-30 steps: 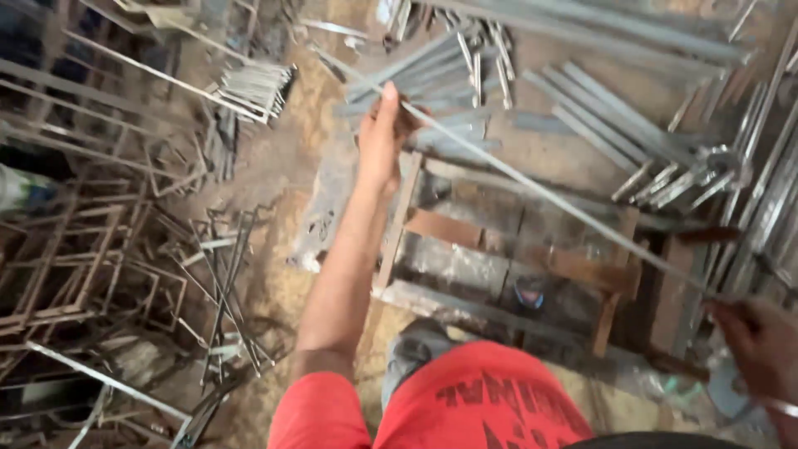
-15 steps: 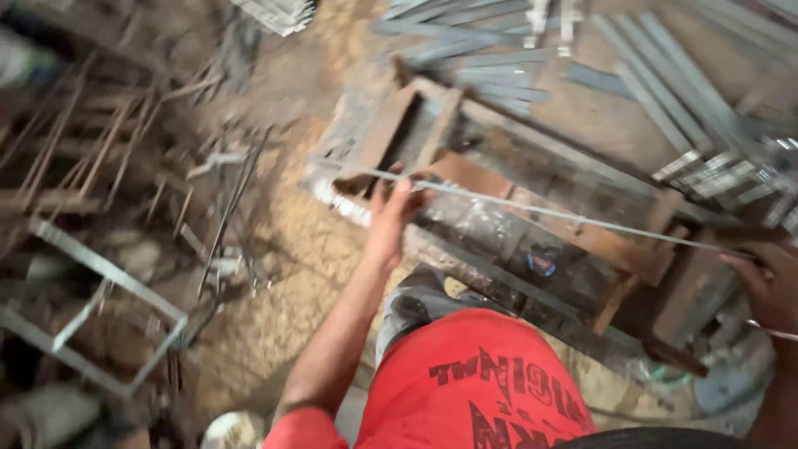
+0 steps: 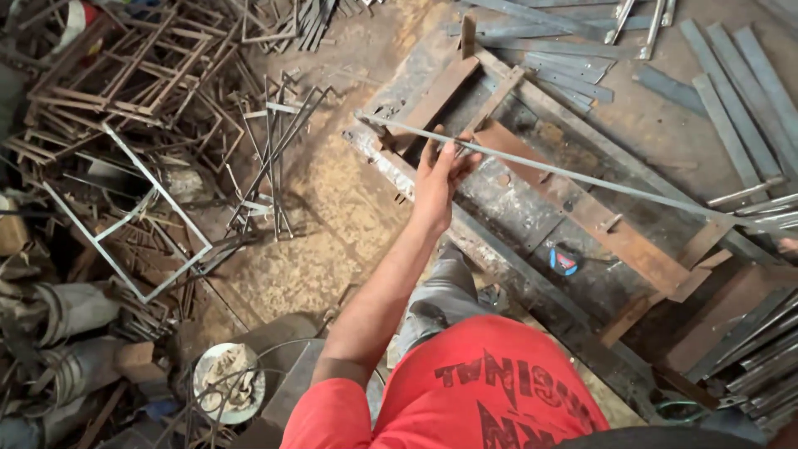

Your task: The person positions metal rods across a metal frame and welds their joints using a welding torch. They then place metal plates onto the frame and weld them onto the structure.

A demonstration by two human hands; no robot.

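Observation:
My left hand (image 3: 439, 170) is stretched forward and shut on a long thin metal bar (image 3: 582, 177). The bar runs from its free end at the upper left, over a rusty steel frame jig (image 3: 582, 212) on the floor, down toward the right edge. Only a sliver of my right hand (image 3: 788, 246) shows at that edge, near the bar's far end; its grip is hidden. I wear a red shirt with dark print.
Flat steel strips (image 3: 731, 91) lie at the upper right, and more bars (image 3: 748, 349) at the lower right. Welded rod frames (image 3: 125, 108) are piled on the left. A small blue and red object (image 3: 564, 261) sits by the jig. A round tin (image 3: 229, 382) stands below.
My left hand has drawn the bar back from the strip pile and down over the jig. The view has swung left and my right hand has slid almost out of the frame.

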